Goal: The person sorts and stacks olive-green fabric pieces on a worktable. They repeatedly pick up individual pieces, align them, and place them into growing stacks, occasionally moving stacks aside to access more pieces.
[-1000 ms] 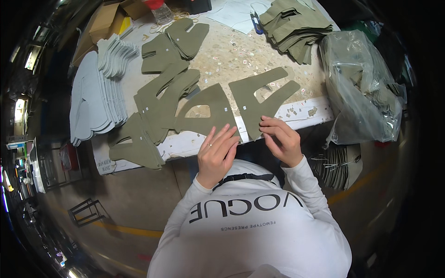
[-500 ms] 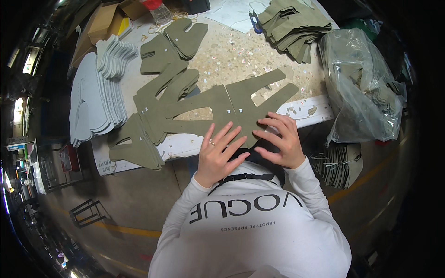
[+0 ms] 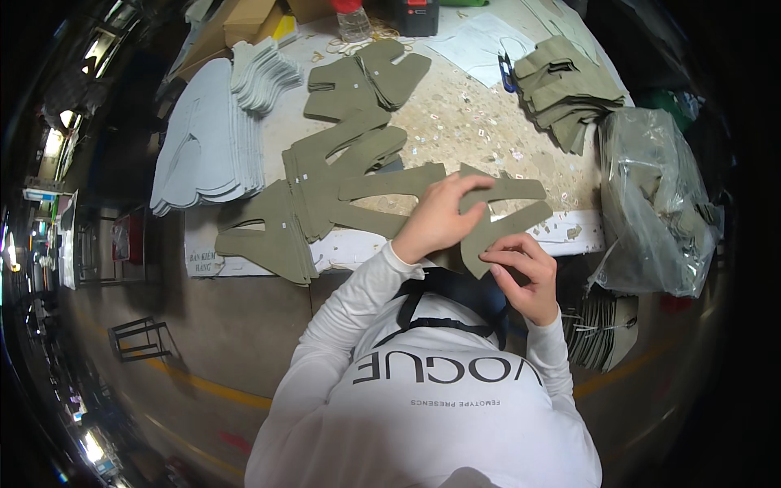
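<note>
Forked olive fabric pieces lie across the table. My left hand [image 3: 443, 213] is above the two nearest me, covering part of the left olive piece [image 3: 374, 221]. Its index finger stretches right and its thumb stands apart, so it looks open; the other fingers are partly hidden. At the pointed near end of the right olive piece [image 3: 476, 248], my right hand [image 3: 529, 276] has curled fingers and thumb close together on the edge. Several more olive stacks [image 3: 313, 199] fan out to the left, with small white labels on them. A further stack [image 3: 366, 77] lies behind.
Pale grey pieces [image 3: 203, 138] are stacked at the left. Another olive pile [image 3: 565, 85] sits at the far right near blue-handled snips [image 3: 506, 71]. A clear plastic bag [image 3: 659, 203] hangs at the right edge. Behind stand a cardboard box [image 3: 244, 20] and a red-capped bottle [image 3: 351, 23].
My left hand has moved up and right across the olive pieces. My right hand has gone from spread fingers to a curled grip at the piece's tip. The view has shifted.
</note>
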`<state>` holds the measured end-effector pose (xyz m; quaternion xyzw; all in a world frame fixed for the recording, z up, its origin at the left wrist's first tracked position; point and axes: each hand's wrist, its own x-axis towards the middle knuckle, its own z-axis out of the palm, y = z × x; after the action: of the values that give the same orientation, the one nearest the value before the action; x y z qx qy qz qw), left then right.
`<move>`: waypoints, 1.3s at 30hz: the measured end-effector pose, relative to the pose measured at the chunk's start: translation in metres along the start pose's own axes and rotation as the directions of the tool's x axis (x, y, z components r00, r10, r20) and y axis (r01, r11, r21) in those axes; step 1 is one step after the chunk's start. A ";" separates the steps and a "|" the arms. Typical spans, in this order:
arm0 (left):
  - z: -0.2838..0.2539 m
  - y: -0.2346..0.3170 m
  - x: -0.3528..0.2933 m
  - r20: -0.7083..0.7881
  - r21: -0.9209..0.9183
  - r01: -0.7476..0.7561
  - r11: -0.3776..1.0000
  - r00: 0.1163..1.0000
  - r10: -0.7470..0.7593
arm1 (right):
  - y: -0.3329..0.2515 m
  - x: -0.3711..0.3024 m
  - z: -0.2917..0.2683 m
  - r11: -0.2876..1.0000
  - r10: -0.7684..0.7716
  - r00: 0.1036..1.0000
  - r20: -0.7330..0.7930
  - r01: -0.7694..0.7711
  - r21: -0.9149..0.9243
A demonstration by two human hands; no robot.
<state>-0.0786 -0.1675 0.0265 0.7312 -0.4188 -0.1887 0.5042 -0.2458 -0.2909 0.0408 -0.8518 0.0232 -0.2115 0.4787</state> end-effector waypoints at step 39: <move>-0.001 0.002 -0.091 -0.477 -0.276 0.153 0.949 0.835 -0.273 | -0.013 0.076 -0.053 0.786 0.267 0.937 -0.227 -0.076 0.613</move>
<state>-0.1315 -0.0940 0.0149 0.7349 -0.1618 -0.0902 0.6524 -0.1988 -0.3452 0.1010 -0.6099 0.1064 -0.2904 0.7296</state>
